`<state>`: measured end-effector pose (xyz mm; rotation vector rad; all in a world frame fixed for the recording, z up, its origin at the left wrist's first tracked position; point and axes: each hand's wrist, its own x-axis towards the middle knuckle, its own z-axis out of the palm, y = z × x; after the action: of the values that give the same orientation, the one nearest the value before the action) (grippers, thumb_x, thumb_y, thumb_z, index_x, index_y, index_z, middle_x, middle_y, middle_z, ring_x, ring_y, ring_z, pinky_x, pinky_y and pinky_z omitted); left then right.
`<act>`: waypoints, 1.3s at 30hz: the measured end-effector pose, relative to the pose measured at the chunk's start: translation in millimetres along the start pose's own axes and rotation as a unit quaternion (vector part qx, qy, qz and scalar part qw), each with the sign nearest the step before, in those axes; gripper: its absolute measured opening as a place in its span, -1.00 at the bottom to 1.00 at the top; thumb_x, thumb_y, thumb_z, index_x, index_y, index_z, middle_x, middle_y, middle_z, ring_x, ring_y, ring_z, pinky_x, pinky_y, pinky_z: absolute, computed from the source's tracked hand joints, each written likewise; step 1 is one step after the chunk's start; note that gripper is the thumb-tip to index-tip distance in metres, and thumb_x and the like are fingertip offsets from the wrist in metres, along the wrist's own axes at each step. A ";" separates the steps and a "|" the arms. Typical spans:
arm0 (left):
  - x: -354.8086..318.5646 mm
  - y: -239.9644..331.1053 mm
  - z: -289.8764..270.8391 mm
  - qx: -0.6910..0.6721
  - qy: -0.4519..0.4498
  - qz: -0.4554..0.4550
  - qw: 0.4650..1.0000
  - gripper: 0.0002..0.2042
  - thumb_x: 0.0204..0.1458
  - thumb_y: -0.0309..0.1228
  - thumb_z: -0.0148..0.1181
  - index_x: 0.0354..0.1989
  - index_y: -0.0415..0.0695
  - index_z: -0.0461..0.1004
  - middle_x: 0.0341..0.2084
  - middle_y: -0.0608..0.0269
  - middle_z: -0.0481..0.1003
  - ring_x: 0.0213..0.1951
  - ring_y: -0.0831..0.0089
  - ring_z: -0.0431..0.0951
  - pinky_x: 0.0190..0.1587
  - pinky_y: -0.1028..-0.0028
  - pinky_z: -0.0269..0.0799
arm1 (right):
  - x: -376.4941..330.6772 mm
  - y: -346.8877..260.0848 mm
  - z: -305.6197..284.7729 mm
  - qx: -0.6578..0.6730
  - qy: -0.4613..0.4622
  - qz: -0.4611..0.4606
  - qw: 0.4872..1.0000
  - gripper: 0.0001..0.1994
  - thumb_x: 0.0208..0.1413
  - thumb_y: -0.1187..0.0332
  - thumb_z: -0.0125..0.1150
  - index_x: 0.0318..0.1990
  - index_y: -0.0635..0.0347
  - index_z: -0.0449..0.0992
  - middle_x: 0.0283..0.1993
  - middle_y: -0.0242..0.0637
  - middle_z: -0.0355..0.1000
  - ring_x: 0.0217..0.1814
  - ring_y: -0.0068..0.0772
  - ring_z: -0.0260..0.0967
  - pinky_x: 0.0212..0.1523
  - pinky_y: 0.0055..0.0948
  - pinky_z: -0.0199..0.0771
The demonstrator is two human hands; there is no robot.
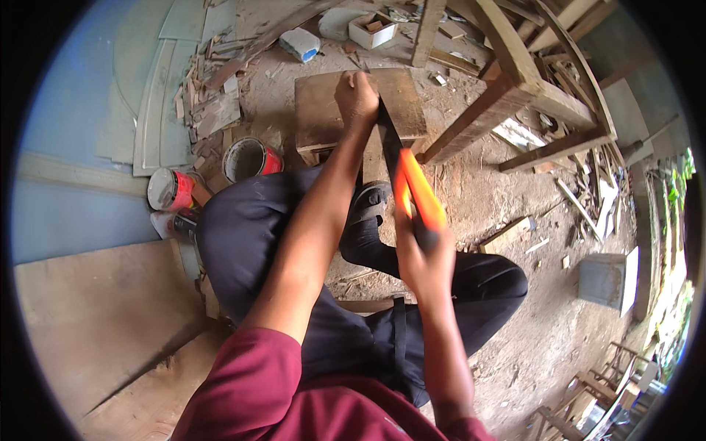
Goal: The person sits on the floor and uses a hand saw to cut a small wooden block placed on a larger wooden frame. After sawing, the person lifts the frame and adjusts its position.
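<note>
My right hand (426,261) is wrapped round the orange and black handle of a handsaw (393,140). Its dark blade points away from me, up over a low wooden stool (320,99). On the stool top, just left of the blade, rests my left hand (358,97), closed with the fingers curled under. Whatever it grips, if anything, is hidden. The blade's far end is hard to make out beside that hand. Slight motion blur softens the right hand and the handle.
Two paint tins (250,160) stand left of my knee. A large wooden frame (507,95) fills the upper right. Wood offcuts (220,106) litter the floor at the left. At the right lies a grey bucket (599,279), and a plywood sheet (103,309) is lower left.
</note>
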<state>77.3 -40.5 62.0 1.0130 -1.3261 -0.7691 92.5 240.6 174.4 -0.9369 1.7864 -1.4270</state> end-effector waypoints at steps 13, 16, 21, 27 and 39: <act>5.9 10.7 8.5 -0.016 0.037 0.039 0.998 -0.69 0.02 -0.32 -0.05 -0.53 -0.40 0.40 -0.56 -0.25 0.46 -0.48 -0.03 0.44 -0.29 0.16 0.35 | 100.1 -23.4 25.3 -0.047 0.061 -0.042 0.996 -0.67 0.15 0.24 0.19 -0.47 0.39 0.45 -0.66 -0.19 0.37 -0.60 -0.43 0.32 -0.51 -0.28 0.31; 2.5 0.8 2.3 -0.017 0.028 -0.038 0.999 -0.71 0.01 -0.31 -0.03 -0.47 -0.39 0.34 -0.54 -0.20 0.42 -0.46 0.02 0.41 -0.28 0.19 0.33 | 24.7 -8.0 6.7 -0.050 0.030 -0.022 0.998 -0.73 0.15 0.29 0.22 -0.42 0.38 0.45 -0.64 -0.24 0.35 -0.57 -0.51 0.28 -0.50 -0.36 0.30; -6.1 11.2 16.6 0.007 0.033 0.010 0.999 -0.75 0.03 -0.32 -0.02 -0.48 -0.32 0.35 -0.49 -0.15 0.43 -0.40 -0.01 0.42 -0.27 0.17 0.30 | -14.6 -34.2 -17.4 0.008 0.044 0.039 0.998 -0.83 0.16 0.38 0.22 -0.32 0.35 0.48 -0.59 -0.24 0.38 -0.52 -0.50 0.33 -0.47 -0.47 0.33; 6.2 -13.2 -8.3 0.093 -0.186 0.053 0.977 -0.73 -0.02 -0.31 0.20 -0.43 -0.32 0.39 -0.50 -0.02 0.47 -0.42 0.13 0.47 -0.31 0.18 0.36 | 124.2 8.2 35.5 0.006 0.093 -0.006 0.996 -0.76 -0.04 0.37 0.22 -0.34 0.43 0.46 -0.52 0.12 0.42 -0.44 -0.04 0.46 -0.27 -0.16 0.44; -6.4 61.4 -18.2 0.140 -0.194 0.080 0.968 -0.74 -0.03 -0.30 0.18 -0.41 -0.32 0.55 -0.56 0.04 0.52 -0.48 0.28 0.44 -0.35 0.26 0.40 | 50.7 -7.4 -5.7 0.034 0.044 -0.048 0.997 -0.73 -0.08 0.39 0.18 -0.24 0.41 0.47 -0.41 0.23 0.46 -0.30 0.23 0.48 -0.25 -0.03 0.48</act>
<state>88.4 -7.7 116.3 0.9888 -1.8730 -0.6918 61.9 199.4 179.7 -0.9485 1.7657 -1.6007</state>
